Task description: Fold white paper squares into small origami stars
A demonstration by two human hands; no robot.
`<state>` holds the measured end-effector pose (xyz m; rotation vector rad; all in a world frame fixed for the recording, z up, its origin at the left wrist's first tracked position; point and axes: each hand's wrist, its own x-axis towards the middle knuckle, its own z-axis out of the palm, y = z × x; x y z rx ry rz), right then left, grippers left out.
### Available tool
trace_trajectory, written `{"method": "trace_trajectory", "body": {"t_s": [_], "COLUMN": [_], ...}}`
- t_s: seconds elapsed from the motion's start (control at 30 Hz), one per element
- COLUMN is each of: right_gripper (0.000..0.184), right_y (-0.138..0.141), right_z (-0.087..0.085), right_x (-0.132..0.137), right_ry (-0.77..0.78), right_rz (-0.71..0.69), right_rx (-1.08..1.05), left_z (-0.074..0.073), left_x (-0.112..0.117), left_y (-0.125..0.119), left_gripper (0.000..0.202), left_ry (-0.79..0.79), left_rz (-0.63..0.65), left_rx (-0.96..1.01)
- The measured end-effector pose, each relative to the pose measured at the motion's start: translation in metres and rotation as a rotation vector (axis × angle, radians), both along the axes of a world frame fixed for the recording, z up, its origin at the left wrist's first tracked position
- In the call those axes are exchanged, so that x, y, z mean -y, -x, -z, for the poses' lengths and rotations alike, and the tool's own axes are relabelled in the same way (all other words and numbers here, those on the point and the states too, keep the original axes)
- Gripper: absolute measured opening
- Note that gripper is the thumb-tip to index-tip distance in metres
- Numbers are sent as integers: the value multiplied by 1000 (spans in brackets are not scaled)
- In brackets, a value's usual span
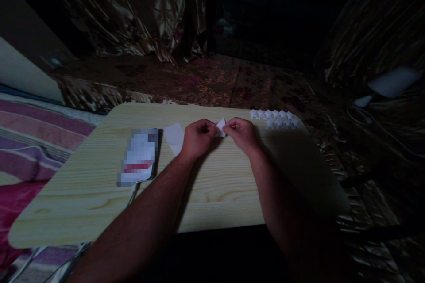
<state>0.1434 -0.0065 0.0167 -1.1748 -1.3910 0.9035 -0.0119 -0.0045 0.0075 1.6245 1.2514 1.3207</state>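
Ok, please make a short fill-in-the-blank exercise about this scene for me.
1. The left hand and right hand pinch one small white ____ piece.
2. The white folded stars lie near the far ____ corner of the table.
3. A flat white sheet lies ____ of the left hand.
Missing words: paper; right; left.

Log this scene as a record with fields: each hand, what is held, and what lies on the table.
left hand: pinches the paper piece from its left side
right hand: pinches the same piece from its right side
paper piece: small, white, partly folded, held over the table
table: light wood, rounded corners
sheet: white, flat on the table beside the left hand
folded pieces: small, white, clustered at the far right corner
flat item: blurred, left of the sheet
light: dim
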Motion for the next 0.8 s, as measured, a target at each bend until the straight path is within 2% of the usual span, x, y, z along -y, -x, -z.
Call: {"method": "trace_trajectory", "body": {"t_s": [0.53, 0.8], "right_gripper": [10, 10], "right_y": [1, 2], "right_z": [2, 3], "right_x": [0, 1], "right_ry": [-15, 6], "right_rz": [-5, -7], "right_rx": [63, 62], "left_z": [-4, -6], "left_x": [5, 5], "left_y": [0, -1], "left_gripper": [15, 20], "left_ry": [10, 103], "left_rz": [32, 72], "left_rx": [-23, 69]}}
